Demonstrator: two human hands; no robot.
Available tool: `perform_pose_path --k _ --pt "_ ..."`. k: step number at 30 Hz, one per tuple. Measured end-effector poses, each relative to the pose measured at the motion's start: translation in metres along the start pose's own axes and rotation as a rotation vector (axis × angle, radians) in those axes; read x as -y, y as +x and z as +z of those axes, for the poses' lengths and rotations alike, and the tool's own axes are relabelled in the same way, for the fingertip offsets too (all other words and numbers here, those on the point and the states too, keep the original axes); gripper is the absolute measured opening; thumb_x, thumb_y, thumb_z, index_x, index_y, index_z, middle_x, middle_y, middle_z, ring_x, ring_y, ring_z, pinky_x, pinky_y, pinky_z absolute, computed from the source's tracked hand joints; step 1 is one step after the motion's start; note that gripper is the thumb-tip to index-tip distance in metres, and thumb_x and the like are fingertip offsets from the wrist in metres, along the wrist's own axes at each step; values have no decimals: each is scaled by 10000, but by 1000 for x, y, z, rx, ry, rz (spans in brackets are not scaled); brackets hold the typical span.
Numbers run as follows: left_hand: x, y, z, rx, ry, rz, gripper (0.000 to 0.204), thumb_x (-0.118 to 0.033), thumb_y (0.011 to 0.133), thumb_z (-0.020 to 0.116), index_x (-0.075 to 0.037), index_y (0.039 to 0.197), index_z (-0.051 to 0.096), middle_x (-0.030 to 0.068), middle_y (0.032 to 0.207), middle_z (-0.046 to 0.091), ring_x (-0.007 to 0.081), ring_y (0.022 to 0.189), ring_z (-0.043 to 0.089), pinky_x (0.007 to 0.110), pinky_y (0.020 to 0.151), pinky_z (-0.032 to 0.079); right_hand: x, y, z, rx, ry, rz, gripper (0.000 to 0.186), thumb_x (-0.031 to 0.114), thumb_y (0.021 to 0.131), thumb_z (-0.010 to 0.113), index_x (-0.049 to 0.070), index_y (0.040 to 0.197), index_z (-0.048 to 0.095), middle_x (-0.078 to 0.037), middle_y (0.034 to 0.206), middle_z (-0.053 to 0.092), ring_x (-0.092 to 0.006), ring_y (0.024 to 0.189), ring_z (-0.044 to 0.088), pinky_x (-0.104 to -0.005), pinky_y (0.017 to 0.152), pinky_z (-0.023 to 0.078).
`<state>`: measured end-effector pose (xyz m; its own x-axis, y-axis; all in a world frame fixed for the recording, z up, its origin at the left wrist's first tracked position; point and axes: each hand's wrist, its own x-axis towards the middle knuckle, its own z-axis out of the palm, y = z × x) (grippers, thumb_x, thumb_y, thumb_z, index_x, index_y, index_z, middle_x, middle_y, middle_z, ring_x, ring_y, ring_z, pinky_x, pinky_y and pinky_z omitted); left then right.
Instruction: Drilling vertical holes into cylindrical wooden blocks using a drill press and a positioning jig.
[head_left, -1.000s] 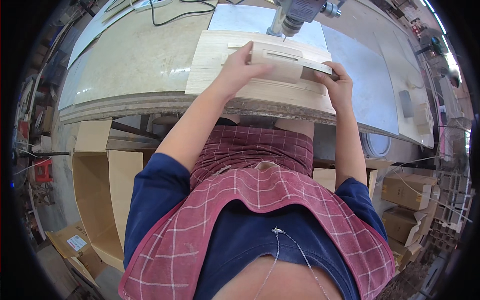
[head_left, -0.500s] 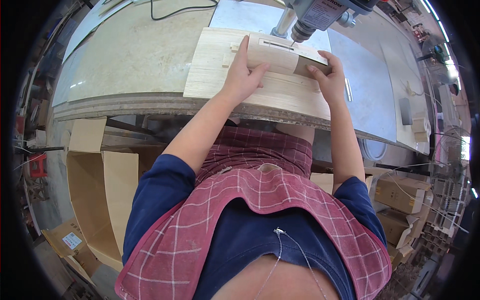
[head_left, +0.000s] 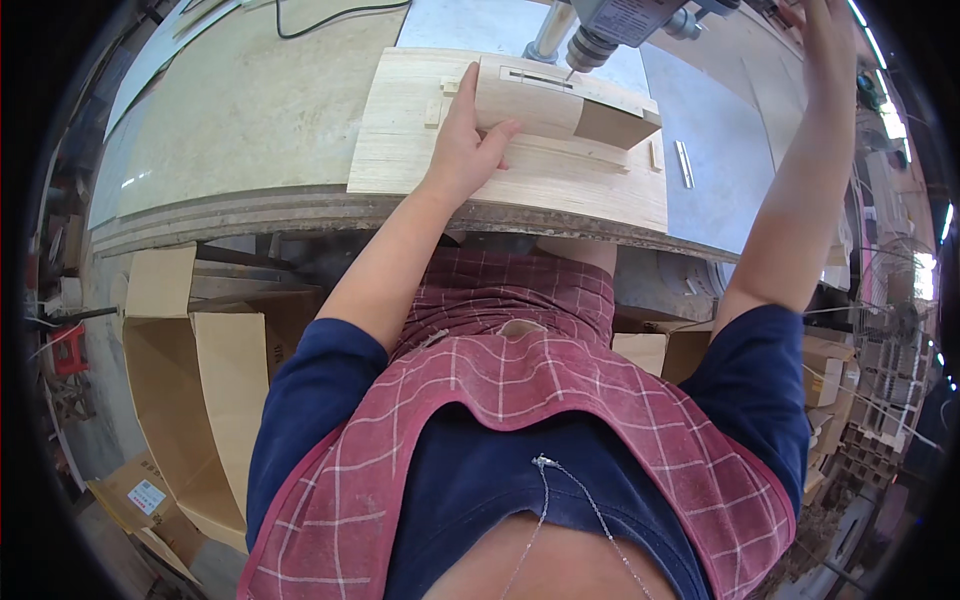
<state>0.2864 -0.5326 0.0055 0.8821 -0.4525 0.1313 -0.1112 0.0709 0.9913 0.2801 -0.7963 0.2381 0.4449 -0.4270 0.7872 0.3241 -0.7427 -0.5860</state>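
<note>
A light wooden box (head_left: 530, 108) with a long narrow slot in its upper face lies on a pale wooden board (head_left: 400, 150). My left hand (head_left: 472, 140) grips its left end, thumb on the near side and a finger stretched along the end. Above the slotted face, close to the slot's right end, hangs the thin bit of a drill press (head_left: 590, 47). My right hand (head_left: 825, 25) is raised at the top right edge, beside the drill press and away from the box. Its fingers are partly cut off, so what they touch is hidden.
Small wooden strips (head_left: 432, 112) are set on the board around the box. A short metal piece (head_left: 684, 164) lies on the bluish sheet to the right. A black cable (head_left: 340, 14) curls at the back. Open cardboard boxes (head_left: 165, 390) stand below the bench's front edge (head_left: 250, 205).
My right hand has let go of the box's right end and moved up and right beside the drill press. My left hand still holds the left end. The whole view has shifted slightly.
</note>
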Motion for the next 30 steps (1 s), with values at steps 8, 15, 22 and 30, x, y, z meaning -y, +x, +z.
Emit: perform_pose_path --k 8,15,22,30 --pt "-1 -1 1 -31 5 -8 791 -81 803 616 18 1403 110 204 1211 460 156 694 577 238 499 495 17 24 28 561 -440 242 323 257 847 516 14 668 630 -42 544 534 -121 466 468 -273 429 354" --pt "4 2 3 -32 5 -4 788 -90 799 625 17 1401 129 207 1205 463 159 693 578 239 494 494 59 -14 0 557 -443 33 338 232 864 481 -17 688 626 -90 583 577 -158 488 503 -319 473 404" --pt "1 1 2 -43 30 8 790 -98 799 625 16 1402 127 211 1206 463 164 713 581 242 494 493 68 -82 -23 505 -735 -203 260 253 865 490 22 896 605 -139 692 586 -226 644 567 -345 636 445" --pt "0 0 3 -49 35 33 788 -93 803 618 3 1406 119 209 1139 513 161 700 579 240 495 492 29 -153 -7 129 -547 -303 178 156 841 535 64 927 661 -112 717 640 -260 618 614 -335 572 477"
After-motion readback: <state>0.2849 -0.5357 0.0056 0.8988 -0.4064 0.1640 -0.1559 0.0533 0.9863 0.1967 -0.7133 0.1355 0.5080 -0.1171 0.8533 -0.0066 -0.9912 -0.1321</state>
